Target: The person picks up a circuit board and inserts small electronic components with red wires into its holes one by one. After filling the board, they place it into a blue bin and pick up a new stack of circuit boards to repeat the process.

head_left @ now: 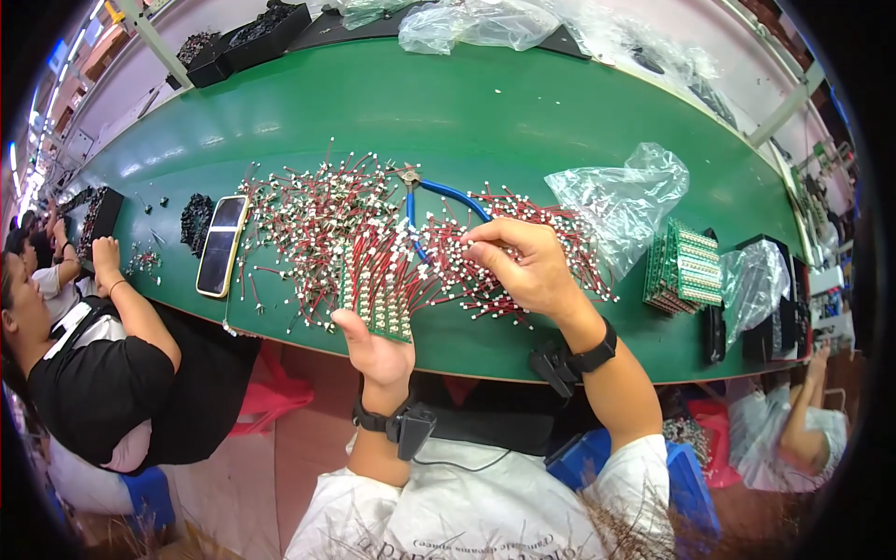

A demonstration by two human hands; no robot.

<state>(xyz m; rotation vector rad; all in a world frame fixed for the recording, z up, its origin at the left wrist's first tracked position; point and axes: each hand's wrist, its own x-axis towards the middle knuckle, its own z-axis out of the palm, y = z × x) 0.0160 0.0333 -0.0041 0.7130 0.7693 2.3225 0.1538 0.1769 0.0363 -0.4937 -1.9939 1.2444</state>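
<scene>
L hand is reaching up from the lower edge, palm up, & supporting a green rectangular circuit-board panel w/ rows of small pale parts; its thumb is sticking out apart beside the panel's L edge, other fingers are hiding under the panel, so can't tell if they're spread or pressed tog. Panel is sitting in front of the person, nr the table's front edge, btwn the two hands, w/ red wires fanning over its upper part. R hand is hovering over the wires to the R of the panel, thumb & index tips pointing L & meeting or nearly so, other fingers curling in; can't tell if they're pinching a wire. A big loose heap of short red wires w/ white plastic connectors is spreading to the upper L of the panel; a 2nd heap of the same red-&-white wires is lying under & past the R hand. Blue-handled metal pliers are resting btwn the heaps, head pointing away. A pale-framed dark-screen phone is lying L of the 1st heap, w/ a small black pile just beside it. On the R, a crumpled clear plastic bag is lying nr a stack of green boards, all on a glossy green table. Far L, a co-worker in black & white is sitting at the same table.
</scene>
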